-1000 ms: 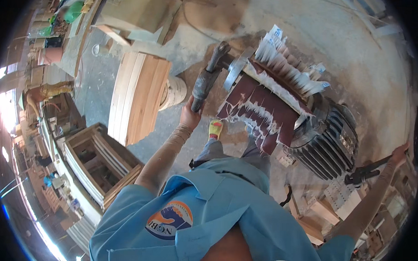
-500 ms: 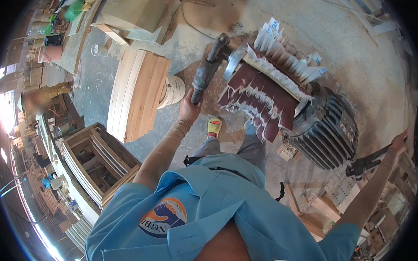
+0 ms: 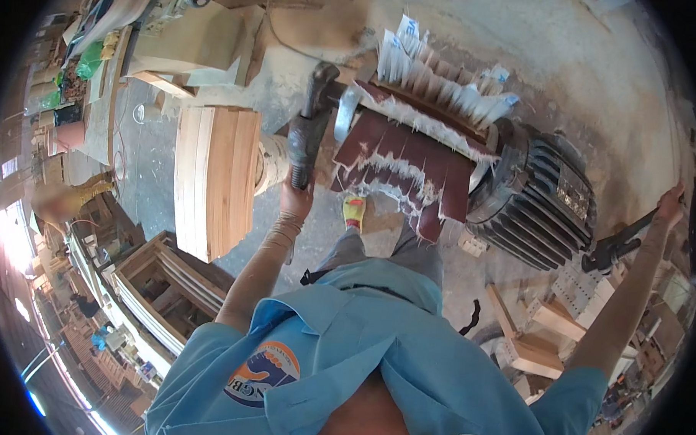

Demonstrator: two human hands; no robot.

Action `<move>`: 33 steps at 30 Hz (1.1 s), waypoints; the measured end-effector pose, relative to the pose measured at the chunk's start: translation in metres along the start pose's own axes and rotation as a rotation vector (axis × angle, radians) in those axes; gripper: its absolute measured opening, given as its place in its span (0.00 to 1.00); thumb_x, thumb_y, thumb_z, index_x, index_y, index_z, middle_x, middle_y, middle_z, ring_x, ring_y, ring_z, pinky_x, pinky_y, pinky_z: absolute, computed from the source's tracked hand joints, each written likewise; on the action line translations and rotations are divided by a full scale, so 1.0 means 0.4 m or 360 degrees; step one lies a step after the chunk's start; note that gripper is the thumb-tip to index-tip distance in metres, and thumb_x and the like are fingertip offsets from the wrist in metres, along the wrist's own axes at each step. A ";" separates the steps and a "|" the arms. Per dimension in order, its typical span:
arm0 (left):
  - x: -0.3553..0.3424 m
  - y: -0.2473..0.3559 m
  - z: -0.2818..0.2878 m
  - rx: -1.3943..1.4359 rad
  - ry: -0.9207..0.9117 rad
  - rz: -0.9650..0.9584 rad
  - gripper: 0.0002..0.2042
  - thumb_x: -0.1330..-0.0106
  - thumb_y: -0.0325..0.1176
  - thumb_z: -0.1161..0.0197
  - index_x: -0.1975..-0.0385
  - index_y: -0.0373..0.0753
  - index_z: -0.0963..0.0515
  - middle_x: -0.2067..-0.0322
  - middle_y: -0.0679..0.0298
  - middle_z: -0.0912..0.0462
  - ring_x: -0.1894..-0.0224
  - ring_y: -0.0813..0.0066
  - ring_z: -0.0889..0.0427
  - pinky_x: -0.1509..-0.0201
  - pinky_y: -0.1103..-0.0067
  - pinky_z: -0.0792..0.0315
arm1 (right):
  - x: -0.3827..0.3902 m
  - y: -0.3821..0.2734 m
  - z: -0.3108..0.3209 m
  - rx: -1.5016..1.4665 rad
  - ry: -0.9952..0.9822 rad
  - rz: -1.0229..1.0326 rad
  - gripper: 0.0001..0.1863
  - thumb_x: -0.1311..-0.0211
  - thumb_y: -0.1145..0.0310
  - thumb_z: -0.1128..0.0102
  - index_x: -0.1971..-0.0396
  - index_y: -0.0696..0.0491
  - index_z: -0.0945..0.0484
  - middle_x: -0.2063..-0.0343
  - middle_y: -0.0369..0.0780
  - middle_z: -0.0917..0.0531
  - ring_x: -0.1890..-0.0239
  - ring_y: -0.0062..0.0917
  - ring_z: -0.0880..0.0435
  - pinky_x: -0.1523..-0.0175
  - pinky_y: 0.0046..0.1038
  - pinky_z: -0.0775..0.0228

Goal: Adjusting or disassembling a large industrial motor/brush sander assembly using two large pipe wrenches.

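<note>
A two-handled brush sander hangs in front of me, tilted slightly down to the right. Its drum carries brown sandpaper strips (image 3: 411, 154) with frayed white fibre edges, and pale bristle tufts (image 3: 445, 79) stand along the far side. A black finned motor (image 3: 544, 197) fills the right end. My left hand (image 3: 296, 196) is closed round the lower end of the dark left handle (image 3: 309, 132). Far to the right, my right hand (image 3: 670, 204) is wrapped round the end of the black right handle (image 3: 615, 250); its fingers show only in part.
Left of the sander, a stack of pale boards (image 3: 215, 182) rests by a white bucket (image 3: 272, 161). Wooden frames (image 3: 161, 288) lie nearer, at left. Another person (image 3: 94, 189) is at the far left. Wood pieces (image 3: 539, 356) lie at lower right. A cable crosses the far floor.
The sander has shifted left and turned to lie more level. My left hand has moved left and slightly nearer with its handle. My right hand is slightly higher in view, still gripping.
</note>
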State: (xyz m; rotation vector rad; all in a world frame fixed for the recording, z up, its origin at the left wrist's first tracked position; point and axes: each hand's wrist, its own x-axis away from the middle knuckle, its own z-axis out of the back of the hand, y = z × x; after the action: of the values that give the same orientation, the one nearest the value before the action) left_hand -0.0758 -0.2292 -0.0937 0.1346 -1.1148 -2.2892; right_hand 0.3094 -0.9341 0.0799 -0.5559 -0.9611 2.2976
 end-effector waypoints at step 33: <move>-0.019 0.041 0.013 0.0053 -0.0099 -0.0035 0.13 0.44 0.35 0.40 0.66 0.32 0.31 0.76 0.52 0.23 0.71 0.60 0.21 0.66 0.74 0.30 | 0.097 -0.022 0.122 -0.0777 -0.0005 0.0306 0.21 0.44 0.50 0.45 0.83 0.53 0.30 0.87 0.35 0.30 0.86 0.20 0.31 0.82 0.23 0.40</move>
State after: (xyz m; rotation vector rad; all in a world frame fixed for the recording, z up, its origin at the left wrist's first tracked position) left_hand -0.0639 -0.2294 -0.0792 0.0897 -1.1888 -2.3088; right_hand 0.2558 -0.9281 0.1122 -0.8757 -1.5431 2.2233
